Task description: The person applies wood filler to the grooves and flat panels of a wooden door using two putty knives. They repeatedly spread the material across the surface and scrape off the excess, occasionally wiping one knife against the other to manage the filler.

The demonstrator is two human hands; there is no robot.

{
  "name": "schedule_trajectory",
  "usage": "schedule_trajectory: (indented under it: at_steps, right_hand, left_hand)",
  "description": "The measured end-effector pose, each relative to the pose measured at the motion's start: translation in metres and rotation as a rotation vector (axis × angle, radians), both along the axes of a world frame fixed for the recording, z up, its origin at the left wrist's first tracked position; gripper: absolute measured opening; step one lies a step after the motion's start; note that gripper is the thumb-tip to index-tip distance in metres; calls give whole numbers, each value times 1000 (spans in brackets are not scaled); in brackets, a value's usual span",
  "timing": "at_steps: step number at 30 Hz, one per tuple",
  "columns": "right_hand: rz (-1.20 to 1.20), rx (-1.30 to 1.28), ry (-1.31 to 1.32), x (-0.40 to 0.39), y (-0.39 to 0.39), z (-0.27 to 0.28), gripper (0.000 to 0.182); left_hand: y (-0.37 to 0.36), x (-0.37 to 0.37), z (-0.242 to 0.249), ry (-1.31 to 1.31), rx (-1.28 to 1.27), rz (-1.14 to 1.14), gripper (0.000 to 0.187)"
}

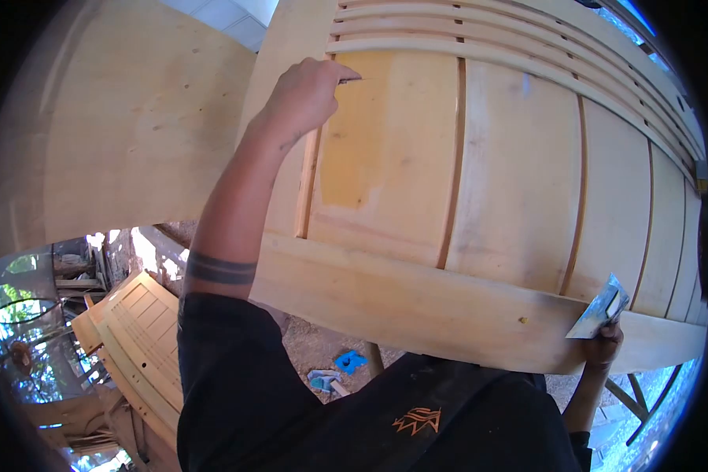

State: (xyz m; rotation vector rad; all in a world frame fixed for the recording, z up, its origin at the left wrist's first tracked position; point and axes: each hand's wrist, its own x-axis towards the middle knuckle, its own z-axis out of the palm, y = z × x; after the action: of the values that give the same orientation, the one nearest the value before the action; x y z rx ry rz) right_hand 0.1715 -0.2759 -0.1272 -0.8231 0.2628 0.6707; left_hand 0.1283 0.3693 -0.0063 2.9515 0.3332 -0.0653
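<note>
A pale wooden door [519, 181] with grooved panels and slats lies in front of me. My left hand [311, 90] is closed at the top of its leftmost panel, with a finger stretched along the wood. A small dark edge shows under the fingertips; what it belongs to is hidden. Below that hand, a darker yellow patch [354, 149] covers part of the panel. My right hand [606, 344], at the door's near edge on the right, grips a flat, smeared, bluish-white plate [598, 309] that looks like a scraper.
A large plain wooden board [134, 134] stands at the left. Below it, another panelled wooden door [145, 338] leans near scrap timber. A blue object [350, 362] and a crumpled cloth [322, 381] lie on the ground under the door. Legs of a support [637, 397] show at the lower right.
</note>
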Motion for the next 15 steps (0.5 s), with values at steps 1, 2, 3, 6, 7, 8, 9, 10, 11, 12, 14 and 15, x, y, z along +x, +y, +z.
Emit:
schedule_trajectory:
  at_steps: [1, 2, 3, 6, 7, 8, 9, 10, 11, 12, 14, 15]
  right_hand:
    - [5, -1, -8, 1, -1, 0, 66]
    - [10, -3, -11, 0, 0, 0, 66]
    - [16, -6, -10, -1, 0, 0, 65]
    - [10, -27, 9, -1, 4, 5, 65]
    - [32, -41, 7, 0, 4, 7, 66]
    - [45, -51, 3, 0, 4, 7, 66]
    - [59, -63, 1, -1, 4, 8, 67]
    - [54, -76, 9, -2, 4, 9, 67]
    - [50, -85, 12, -2, 6, 11, 68]
    - [45, -91, 12, -1, 9, 11, 69]
    - [17, -46, 9, -2, 15, 12, 69]
    - [-2, -23, 7, -3, 17, 13, 69]
  left_hand:
    - [9, 12, -5, 9, -13, 2, 44]
    - [15, 21, -11, 23, -26, 3, 43]
    - [21, 25, -19, 41, -41, 6, 42]
    - [18, 25, -32, 78, -52, -19, 41]
    - [16, 17, -37, 71, -59, -17, 40]
    - [7, 4, -40, 63, -62, -24, 39]
    - [-2, -10, -42, 56, -66, -30, 38]
    - [-13, -28, -44, 39, -58, -30, 37]
    - [-24, -47, -45, 16, -45, -32, 36]
    - [-37, -64, -44, 1, -48, -5, 36]
    - [-68, -102, -42, -26, -26, 20, 36]
    - [-80, -117, -39, -37, -3, 16, 36]
